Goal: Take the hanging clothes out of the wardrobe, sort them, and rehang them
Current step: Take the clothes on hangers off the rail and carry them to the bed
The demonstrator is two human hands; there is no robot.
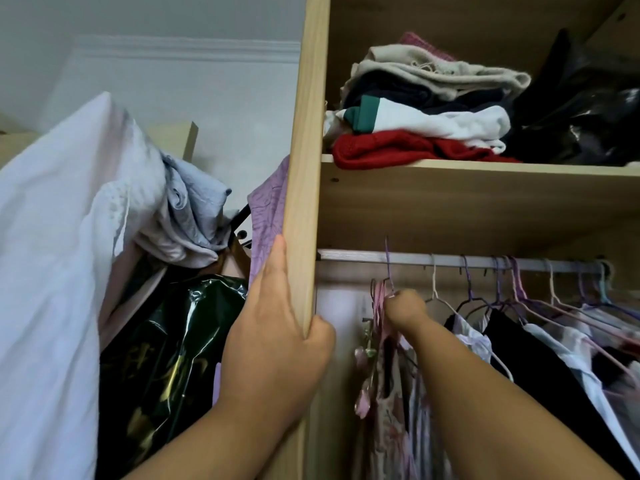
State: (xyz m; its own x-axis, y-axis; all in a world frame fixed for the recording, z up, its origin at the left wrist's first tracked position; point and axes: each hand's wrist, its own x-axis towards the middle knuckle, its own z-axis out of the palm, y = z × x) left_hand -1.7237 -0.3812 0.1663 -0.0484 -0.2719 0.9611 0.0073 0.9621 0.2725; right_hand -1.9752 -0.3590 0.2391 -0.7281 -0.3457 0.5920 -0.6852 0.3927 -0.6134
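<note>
hands first. the right hand [405, 306] is balled in a fist round the necks of a bunch of hangers [377, 303] at the left end of the rail [450, 260]. 1 purple hook [388, 261] rises from the fist to the rail; whether it sits on the rail or just clear of it, we cannot tell. a pink floral dress [389, 420] hangs below the fist. the left hand [277, 327] clasps the wardrobe's upright panel [306, 133], fingers flat on the outer face and thumb hooked round the front edge.

step in hand, as we judge it: taking this bunch off the rail. we would lift straight up until every hook clears, then draw the bunch out towards us with the hooks kept together. a white hanger [434, 289] stands just beside the fist and could snag. the left hand's brace on the panel looks worth keeping.

further right along the rail hang a black garment [519, 358] and several pale ones.

a shelf [485, 168] above the rail bears a folded stack [426, 98] with a red knit [398, 150] at the bottom, and a black plastic bag [588, 109] beside it.

left of the panel we see a white sheet [52, 271], a grey-blue cloth [194, 209], a lilac garment [268, 220] against the panel and a glossy dark bag [166, 358]. behind them is a pale wall with a cornice [190, 46].
</note>
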